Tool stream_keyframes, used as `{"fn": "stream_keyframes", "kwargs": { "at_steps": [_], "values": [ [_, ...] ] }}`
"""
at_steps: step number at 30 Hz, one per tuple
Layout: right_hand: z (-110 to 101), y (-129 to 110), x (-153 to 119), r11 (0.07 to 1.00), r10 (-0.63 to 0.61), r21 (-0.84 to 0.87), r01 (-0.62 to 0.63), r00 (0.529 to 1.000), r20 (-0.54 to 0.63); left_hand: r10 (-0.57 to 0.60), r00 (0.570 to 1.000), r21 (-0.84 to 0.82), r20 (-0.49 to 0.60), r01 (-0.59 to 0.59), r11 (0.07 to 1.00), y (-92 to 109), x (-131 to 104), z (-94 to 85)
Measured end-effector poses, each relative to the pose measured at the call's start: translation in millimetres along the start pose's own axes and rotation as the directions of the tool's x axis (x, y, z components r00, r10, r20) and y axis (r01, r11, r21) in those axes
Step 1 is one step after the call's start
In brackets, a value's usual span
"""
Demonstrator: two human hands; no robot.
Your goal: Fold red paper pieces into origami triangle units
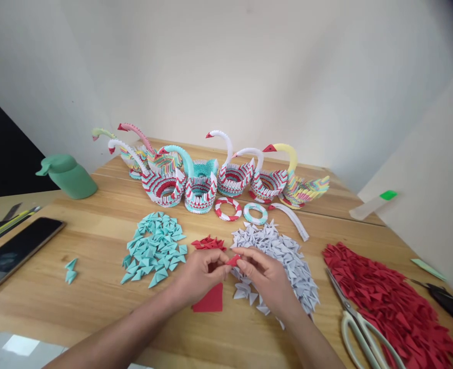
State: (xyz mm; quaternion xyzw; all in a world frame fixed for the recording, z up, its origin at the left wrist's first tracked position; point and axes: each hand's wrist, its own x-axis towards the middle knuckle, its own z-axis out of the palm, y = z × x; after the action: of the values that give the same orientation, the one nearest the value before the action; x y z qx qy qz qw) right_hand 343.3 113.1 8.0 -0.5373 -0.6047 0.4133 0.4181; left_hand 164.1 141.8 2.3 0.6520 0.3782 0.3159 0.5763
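Observation:
Between the fingertips of both hands is a small folded piece of red paper (233, 260). My left hand (205, 269) pinches its left side, and my right hand (262, 270) pinches its right side. Beneath my left wrist a stack of red paper (210, 301) lies flat on the table, partly covered. Just beyond my left fingers sits a small heap of folded red pieces (210, 243). A pile of white-grey folded triangles (291, 261) spreads under and past my right hand. To the left lies a pile of turquoise folded triangles (155, 246).
Several paper swans (234, 177) stand at the back, with a red-white ring (228, 209), a turquoise ring (255, 213) and a white swan neck (291, 219) before them. Scissors (351, 310) lie by a red triangle pile (391, 302). At left are a phone (18, 253) and a green dispenser (68, 177).

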Motion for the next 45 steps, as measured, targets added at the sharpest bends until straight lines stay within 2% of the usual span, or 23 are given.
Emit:
{"fn": "stream_keyframes", "kwargs": {
  "at_steps": [8,15,19,23,27,33,36,40,45],
  "values": [
    [1,-8,-1,0.996,0.083,0.006,-0.083,0.996,0.026,0.031,1.0,0.072,-0.005,-0.03,0.997,7,-2,-0.8],
    [1,-7,-3,0.997,0.077,-0.023,-0.077,0.997,-0.013,0.126,0.991,0.198,-0.036,-0.116,0.973,9,-4,-0.7],
    [1,-6,-2,0.996,0.084,-0.025,-0.084,0.996,0.005,0.177,0.982,0.238,-0.061,-0.158,0.958,8,-5,-1.0],
    [2,-7,-1,0.997,0.064,-0.036,-0.063,0.997,0.042,0.168,0.984,0.284,-0.057,-0.145,0.948,5,-4,-1.8],
    [2,-7,-2,0.998,0.067,-0.003,-0.067,0.995,0.069,0.105,0.994,0.192,-0.011,-0.101,0.976,7,-4,-4.8],
    [-4,-5,-3,0.975,0.157,0.146,-0.17,0.983,0.1,0.082,0.988,0.002,0.133,-0.082,0.997,8,-5,-10.0],
    [-4,-9,-4,0.968,0.164,0.175,-0.18,0.981,0.102,0.071,0.99,-0.015,0.122,-0.069,0.997,4,-5,-8.2],
    [-1,-12,-5,0.967,0.167,0.179,-0.182,0.981,0.097,0.085,0.992,0.04,0.095,-0.089,0.995,3,-5,-6.0],
    [1,-11,-6,0.985,0.125,0.107,-0.136,0.987,0.102,0.096,0.994,0.085,0.06,-0.101,0.991,1,-3,-5.0]
  ]
}}
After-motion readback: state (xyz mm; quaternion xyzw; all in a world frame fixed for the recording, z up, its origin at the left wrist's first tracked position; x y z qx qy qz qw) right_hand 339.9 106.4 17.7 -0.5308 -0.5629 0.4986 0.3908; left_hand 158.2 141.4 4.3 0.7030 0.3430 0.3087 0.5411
